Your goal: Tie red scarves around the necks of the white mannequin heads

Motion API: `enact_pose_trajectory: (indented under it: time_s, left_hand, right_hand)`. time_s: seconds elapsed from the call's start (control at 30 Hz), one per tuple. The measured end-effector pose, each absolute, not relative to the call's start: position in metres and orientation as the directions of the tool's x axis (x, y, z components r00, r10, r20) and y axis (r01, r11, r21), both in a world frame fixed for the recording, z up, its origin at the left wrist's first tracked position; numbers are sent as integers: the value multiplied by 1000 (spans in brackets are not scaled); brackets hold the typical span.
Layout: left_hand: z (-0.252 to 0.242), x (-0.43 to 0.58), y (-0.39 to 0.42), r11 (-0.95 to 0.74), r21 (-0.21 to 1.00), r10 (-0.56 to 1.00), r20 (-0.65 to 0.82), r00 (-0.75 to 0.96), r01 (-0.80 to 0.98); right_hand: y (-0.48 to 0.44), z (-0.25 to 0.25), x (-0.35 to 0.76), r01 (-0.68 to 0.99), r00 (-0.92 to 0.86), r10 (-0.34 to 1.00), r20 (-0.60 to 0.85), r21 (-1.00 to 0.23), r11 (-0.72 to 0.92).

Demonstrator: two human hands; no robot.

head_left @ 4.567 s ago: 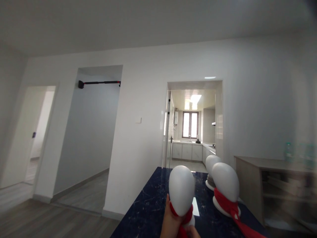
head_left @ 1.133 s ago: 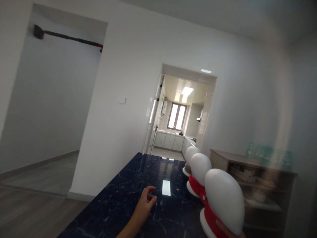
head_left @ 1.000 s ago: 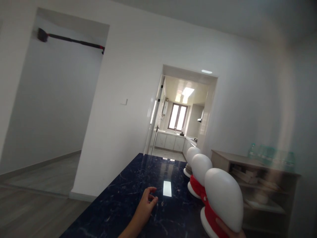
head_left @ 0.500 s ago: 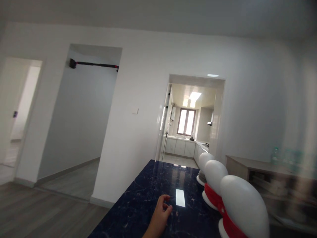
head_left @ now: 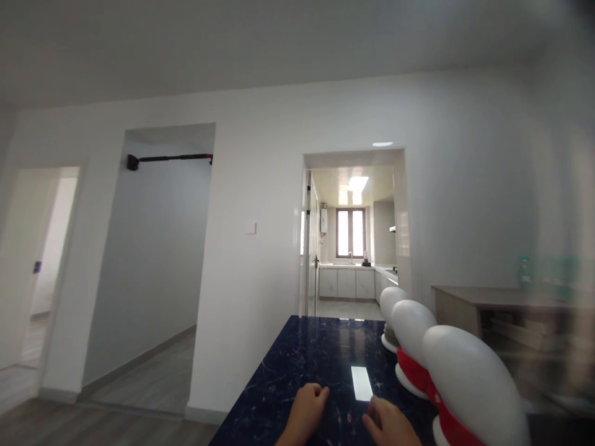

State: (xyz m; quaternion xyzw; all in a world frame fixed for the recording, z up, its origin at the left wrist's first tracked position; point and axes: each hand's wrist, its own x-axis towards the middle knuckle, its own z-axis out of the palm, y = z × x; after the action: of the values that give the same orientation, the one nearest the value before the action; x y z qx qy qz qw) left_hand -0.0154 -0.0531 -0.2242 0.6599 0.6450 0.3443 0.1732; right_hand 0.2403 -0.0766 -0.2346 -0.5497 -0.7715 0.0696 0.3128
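Both my hands rest low over a dark blue marble table (head_left: 307, 359). My left hand (head_left: 305, 412) has its fingers curled inward with nothing in them. My right hand (head_left: 387, 422) lies beside it, fingers loosely bent, holding nothing. Just right of my right hand stands the nearest white mannequin head (head_left: 474, 387) with a red scarf (head_left: 453, 427) round its neck. A second white head (head_left: 411, 325) with a red scarf stands behind it, and a third head (head_left: 389, 300) farther back.
A wooden shelf unit (head_left: 506, 310) with green bottles on top stands to the right. A doorway (head_left: 353, 235) ahead opens to a kitchen. Two more openings lie on the left, one with a black bar (head_left: 170, 158) across its top.
My right hand has let go of the nearest head's base and come beside my left hand. The view has levelled out and swung slightly left.
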Motion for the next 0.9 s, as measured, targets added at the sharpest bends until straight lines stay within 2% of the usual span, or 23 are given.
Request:
enact_pose_trajectory:
  time_s: [0.07, 0.17, 0.33, 0.57, 0.9]
  left_hand:
    - [-223, -34, -56, -87, 529, 956, 284, -80, 844]
    - [-227, -53, -65, -40, 356, 953, 294, -71, 934]
    - [-231, -56, -67, -50, 323, 954, 296, -51, 945]
    - [-233, -57, -52, 4, 284, 971, 227, -71, 959]
    - [-236, -59, -56, -4, 288, 961, 266, -76, 957]
  right_hand:
    - [-56, -238, 228, 870, -139, 866, 479, -359, 338]
    - [-45, -252, 215, 900, -105, 842, 530, -310, 307]
    - [-50, -267, 204, 855, -229, 795, 561, -274, 440]
    - [-40, -268, 205, 901, -211, 889, 406, -273, 338]
    - [-45, -270, 205, 890, -190, 887, 421, -308, 337]
